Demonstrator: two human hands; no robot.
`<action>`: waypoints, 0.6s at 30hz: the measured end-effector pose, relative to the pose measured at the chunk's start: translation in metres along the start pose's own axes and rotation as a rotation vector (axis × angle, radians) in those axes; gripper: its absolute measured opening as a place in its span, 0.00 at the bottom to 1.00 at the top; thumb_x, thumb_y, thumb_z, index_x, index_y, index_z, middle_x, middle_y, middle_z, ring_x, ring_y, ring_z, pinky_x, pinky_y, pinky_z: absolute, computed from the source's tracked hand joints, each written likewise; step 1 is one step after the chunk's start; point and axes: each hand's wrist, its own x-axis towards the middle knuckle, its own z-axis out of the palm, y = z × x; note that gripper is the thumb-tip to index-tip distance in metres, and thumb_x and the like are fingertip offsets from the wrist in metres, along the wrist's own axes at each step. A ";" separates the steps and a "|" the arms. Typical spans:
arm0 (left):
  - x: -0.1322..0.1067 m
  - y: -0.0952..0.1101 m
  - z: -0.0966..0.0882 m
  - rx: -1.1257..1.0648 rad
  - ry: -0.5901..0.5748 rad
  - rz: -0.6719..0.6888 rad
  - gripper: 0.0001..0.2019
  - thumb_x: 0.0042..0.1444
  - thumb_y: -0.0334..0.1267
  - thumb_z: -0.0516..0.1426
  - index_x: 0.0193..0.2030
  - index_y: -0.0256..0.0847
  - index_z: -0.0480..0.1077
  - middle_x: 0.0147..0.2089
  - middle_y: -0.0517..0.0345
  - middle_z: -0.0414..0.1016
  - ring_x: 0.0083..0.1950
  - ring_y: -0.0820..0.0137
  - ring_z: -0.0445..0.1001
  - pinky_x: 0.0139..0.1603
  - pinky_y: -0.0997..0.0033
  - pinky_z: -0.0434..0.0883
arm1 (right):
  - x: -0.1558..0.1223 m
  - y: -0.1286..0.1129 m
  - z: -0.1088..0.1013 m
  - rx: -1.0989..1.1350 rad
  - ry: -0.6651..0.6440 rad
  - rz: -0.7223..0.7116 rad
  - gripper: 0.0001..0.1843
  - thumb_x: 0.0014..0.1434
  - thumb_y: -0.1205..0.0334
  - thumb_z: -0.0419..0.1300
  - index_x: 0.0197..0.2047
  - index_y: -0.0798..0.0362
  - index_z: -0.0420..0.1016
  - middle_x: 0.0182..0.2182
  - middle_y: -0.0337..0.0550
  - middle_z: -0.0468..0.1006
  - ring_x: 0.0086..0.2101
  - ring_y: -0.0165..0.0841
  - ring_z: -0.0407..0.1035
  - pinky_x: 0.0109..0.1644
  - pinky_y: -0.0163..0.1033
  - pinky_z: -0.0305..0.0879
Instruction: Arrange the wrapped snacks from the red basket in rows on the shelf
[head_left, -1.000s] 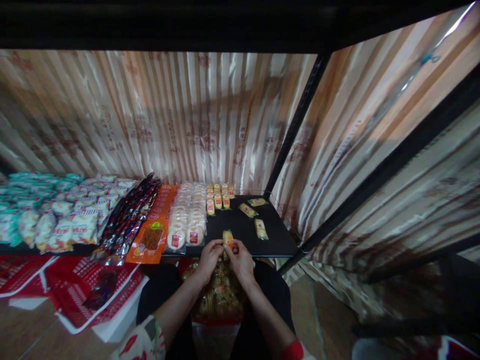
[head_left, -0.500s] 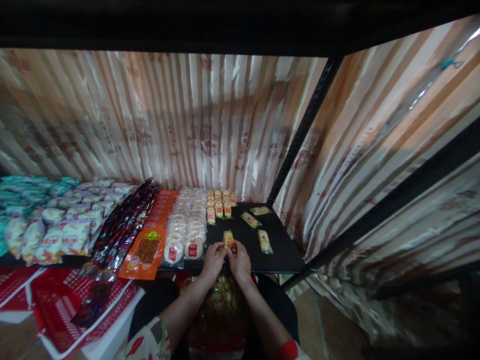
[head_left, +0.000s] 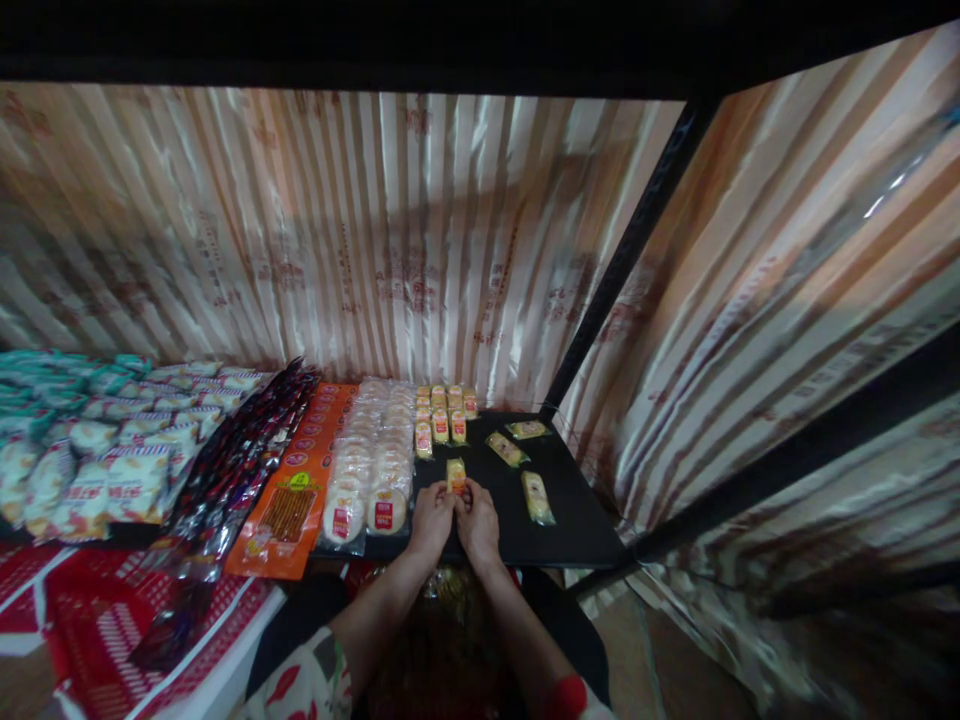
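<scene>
Between the fingertips of both hands is a small yellow wrapped snack (head_left: 456, 473) with an orange-red label, held upright just over the black shelf (head_left: 480, 535). My left hand (head_left: 430, 518) pinches it from the left and my right hand (head_left: 478, 518) from the right. Beyond them stand several similar yellow packs (head_left: 441, 425) in short rows. To the right lie a loose yellow pack (head_left: 537, 498), a second pack (head_left: 507, 449) and a third pack (head_left: 527, 429). Round white crackers (head_left: 386, 510) in clear wrap are lined up left of my hands.
Further left are an orange snack bag (head_left: 281, 520), dark shiny packets (head_left: 232, 450), white packets (head_left: 139, 480) and teal packets (head_left: 45, 390). A red basket (head_left: 112, 620) sits below. Black posts (head_left: 630, 250) and a striped curtain (head_left: 337, 230) enclose the shelf.
The view has shifted slightly. Both hands still pinch the same yellow snack at about the same spot over the shelf.
</scene>
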 end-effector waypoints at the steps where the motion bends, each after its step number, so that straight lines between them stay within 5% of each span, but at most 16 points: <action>1: 0.002 0.001 0.001 0.036 0.021 0.033 0.13 0.49 0.33 0.51 0.41 0.38 0.71 0.45 0.50 0.72 0.47 0.67 0.69 0.49 0.71 0.63 | 0.002 0.001 0.001 -0.003 -0.004 -0.004 0.18 0.51 0.64 0.50 0.45 0.55 0.70 0.37 0.50 0.72 0.34 0.35 0.71 0.40 0.38 0.68; 18: 0.040 0.006 0.017 0.008 0.101 -0.011 0.14 0.50 0.36 0.53 0.45 0.41 0.69 0.49 0.51 0.72 0.53 0.65 0.66 0.52 0.73 0.60 | 0.044 0.013 0.027 -0.018 0.018 0.010 0.19 0.51 0.64 0.50 0.46 0.57 0.68 0.38 0.49 0.71 0.32 0.31 0.70 0.39 0.36 0.67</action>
